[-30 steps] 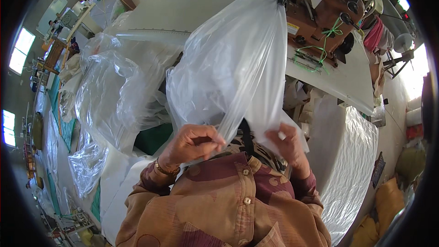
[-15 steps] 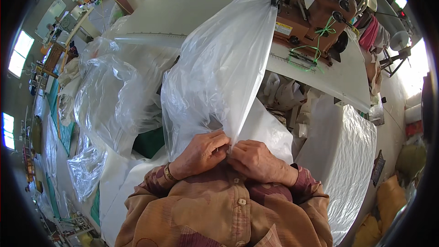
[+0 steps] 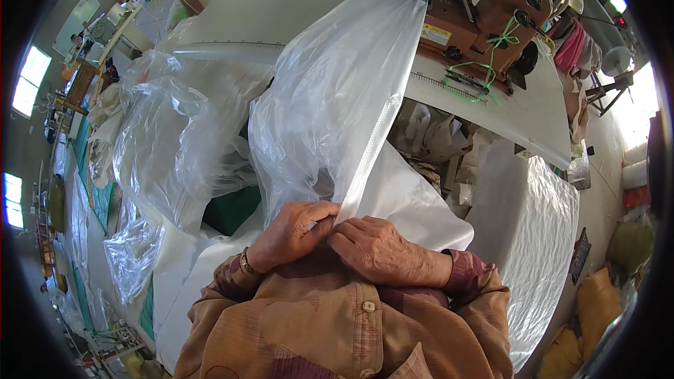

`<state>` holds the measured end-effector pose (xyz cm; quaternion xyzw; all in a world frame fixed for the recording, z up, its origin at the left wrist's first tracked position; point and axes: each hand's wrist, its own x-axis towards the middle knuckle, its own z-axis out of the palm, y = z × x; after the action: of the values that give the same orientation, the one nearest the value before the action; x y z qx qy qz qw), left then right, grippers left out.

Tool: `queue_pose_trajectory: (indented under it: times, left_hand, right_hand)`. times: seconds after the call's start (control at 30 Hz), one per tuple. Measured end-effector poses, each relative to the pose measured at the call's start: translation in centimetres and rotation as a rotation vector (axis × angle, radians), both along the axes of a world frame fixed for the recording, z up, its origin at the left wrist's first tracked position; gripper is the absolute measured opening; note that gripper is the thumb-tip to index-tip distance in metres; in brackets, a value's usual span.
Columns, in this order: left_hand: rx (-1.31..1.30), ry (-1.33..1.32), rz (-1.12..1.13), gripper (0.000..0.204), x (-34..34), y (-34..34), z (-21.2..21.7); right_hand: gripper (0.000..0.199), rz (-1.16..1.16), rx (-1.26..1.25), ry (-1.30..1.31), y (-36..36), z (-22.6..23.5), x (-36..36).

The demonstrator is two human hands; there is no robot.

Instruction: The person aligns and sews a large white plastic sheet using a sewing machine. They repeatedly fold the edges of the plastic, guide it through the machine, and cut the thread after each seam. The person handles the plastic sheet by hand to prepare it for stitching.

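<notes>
Both hands meet close to my chest at the near end of a clear plastic sheet [image 3: 309, 105]. My left hand [image 3: 295, 233] pinches the sheet's edge, and my right hand [image 3: 375, 247] is closed on the same edge just beside it. From my fingers a narrow, folded white band along that edge runs taut, up and away to a brown sewing machine [image 3: 463, 24]. The sheet's far end sits at the machine's needle area. To the left of the band the rest of the plastic hangs in loose folds. My fingertips are partly hidden.
The white worktable [image 3: 295, 7] carries ruler markings along its near edge. More crumpled clear plastic [image 3: 168, 140] hangs at the left. White sheeting [image 3: 523, 238] drapes down on the right. A green string [image 3: 502, 41] is tied on the machine.
Both hands have shifted slightly left, drawing the band's near end with them. The folded white band now lies flatter and shows wider above my fingers.
</notes>
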<state>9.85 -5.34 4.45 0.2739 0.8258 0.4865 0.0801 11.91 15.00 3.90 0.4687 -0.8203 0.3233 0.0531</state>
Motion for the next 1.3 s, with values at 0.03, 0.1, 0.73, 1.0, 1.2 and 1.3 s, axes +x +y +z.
queue_pose_trajectory:
  times: [0.03,0.1,0.73,1.0,1.2,1.3]
  left_hand:
    - [-0.002,-0.063,0.018,0.012,0.1,-0.2,0.3]
    - [0.016,-0.125,0.037,0.014,0.0,-0.5,0.2]
    - [-0.386,0.382,-0.221,0.012,-4.7,-3.4,13.5]
    - [-0.324,0.47,-0.047,0.016,-3.0,-2.6,-2.9]
    - [-0.235,0.472,0.081,0.02,-2.2,-1.1,-6.5]
    - [-0.161,0.384,0.134,0.026,-1.6,-0.6,-6.1]
  right_hand:
    - [0.014,0.004,-0.004,0.004,0.0,0.0,0.1]
    - [0.017,0.055,-0.01,0.029,-0.3,0.4,0.1]
    - [0.048,-0.286,-0.092,-0.578,-17.4,-17.7,-20.0]
    - [0.024,-0.312,-0.629,-0.755,-5.8,-17.0,-19.9]
    - [0.03,-0.731,-1.02,-0.663,3.5,-7.0,-21.8]
    - [0.044,-0.899,-0.818,-0.219,5.9,-6.9,-25.3]
